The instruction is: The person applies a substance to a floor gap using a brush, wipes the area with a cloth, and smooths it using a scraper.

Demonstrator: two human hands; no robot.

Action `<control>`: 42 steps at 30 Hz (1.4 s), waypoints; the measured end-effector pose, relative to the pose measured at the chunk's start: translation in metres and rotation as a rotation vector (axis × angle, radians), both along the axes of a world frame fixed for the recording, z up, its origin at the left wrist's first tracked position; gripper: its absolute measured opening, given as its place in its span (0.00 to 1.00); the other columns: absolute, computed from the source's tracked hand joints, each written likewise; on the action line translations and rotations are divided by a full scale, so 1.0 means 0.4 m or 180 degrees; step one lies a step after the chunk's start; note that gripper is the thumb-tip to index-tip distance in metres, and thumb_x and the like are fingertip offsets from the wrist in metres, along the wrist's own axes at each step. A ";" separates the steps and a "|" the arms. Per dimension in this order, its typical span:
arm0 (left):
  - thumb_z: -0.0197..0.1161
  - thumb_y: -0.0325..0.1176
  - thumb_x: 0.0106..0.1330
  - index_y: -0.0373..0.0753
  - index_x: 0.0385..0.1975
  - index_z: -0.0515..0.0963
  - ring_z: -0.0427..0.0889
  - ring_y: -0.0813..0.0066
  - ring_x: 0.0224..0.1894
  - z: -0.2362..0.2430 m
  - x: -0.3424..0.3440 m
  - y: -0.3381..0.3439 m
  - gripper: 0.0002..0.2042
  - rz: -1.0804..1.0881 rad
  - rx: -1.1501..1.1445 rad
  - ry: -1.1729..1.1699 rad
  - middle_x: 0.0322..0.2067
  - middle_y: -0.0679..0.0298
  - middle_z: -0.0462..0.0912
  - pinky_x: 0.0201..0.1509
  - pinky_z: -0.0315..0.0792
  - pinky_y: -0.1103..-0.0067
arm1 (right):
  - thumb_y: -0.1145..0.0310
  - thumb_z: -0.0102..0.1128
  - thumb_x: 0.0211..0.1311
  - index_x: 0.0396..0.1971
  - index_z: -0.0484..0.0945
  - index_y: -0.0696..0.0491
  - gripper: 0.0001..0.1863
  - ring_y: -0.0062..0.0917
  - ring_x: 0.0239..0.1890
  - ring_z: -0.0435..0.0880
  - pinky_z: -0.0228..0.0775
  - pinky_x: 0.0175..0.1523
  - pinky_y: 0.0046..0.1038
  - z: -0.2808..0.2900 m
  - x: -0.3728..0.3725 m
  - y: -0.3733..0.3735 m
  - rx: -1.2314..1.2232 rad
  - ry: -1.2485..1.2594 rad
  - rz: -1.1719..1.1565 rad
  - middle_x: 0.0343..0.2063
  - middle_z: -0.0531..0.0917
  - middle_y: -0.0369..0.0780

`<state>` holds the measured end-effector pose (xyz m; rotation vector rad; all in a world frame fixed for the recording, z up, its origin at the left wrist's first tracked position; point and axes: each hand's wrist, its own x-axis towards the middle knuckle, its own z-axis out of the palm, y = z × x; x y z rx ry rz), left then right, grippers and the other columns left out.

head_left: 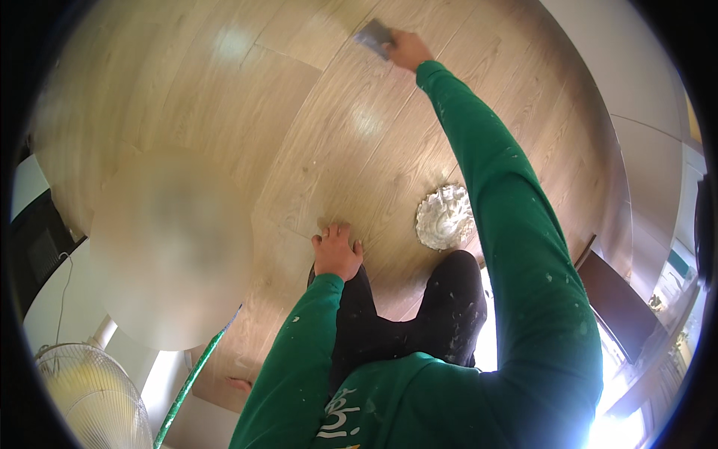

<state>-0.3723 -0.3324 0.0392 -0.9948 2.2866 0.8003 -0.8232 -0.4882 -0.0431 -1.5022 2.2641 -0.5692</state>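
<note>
My right hand [410,50] is stretched far forward over the wood-grain floor [329,127]. Its fingers are closed on a dark grey, flat rectangular scraper [372,39], which lies against or just above the boards; motion blurs it a little. My left hand [338,254] rests palm down at my left knee, fingers spread and holding nothing. A round dish of thick whitish paste [446,217] sits on the floor in front of my right knee, its right side partly behind my right sleeve. Pale specks dot both green sleeves.
On the left, a large blurred round patch [172,247] hides part of the floor. Below it are a green pole [191,389] and a fan with a wire guard [93,396]. A dark brown panel [621,303] stands at the right, near a pale wall [647,150].
</note>
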 end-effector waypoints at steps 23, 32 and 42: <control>0.63 0.45 0.68 0.41 0.61 0.75 0.71 0.51 0.65 -0.020 0.001 -0.005 0.25 0.0022 0.0024 0.0125 0.59 0.53 0.75 0.68 0.60 0.51 | 0.60 0.65 0.63 0.55 0.82 0.53 0.22 0.52 0.49 0.86 0.77 0.56 0.46 -0.015 -0.084 -0.063 -0.0280 0.0056 -0.0800 0.43 0.88 0.54; 0.61 0.47 0.69 0.41 0.62 0.74 0.71 0.52 0.66 -0.005 0.013 -0.024 0.25 0.0062 0.0148 -0.0027 0.60 0.54 0.75 0.68 0.61 0.51 | 0.62 0.64 0.66 0.54 0.83 0.52 0.19 0.49 0.51 0.86 0.77 0.57 0.47 0.045 -0.001 -0.133 0.0565 -0.0522 -0.0195 0.45 0.88 0.52; 0.60 0.48 0.70 0.40 0.63 0.74 0.72 0.52 0.66 0.001 0.013 -0.037 0.26 0.0050 0.0205 -0.0100 0.61 0.54 0.75 0.68 0.61 0.53 | 0.62 0.64 0.65 0.55 0.82 0.52 0.21 0.50 0.52 0.86 0.77 0.57 0.47 0.007 0.018 -0.144 0.0411 -0.0306 0.0077 0.45 0.88 0.52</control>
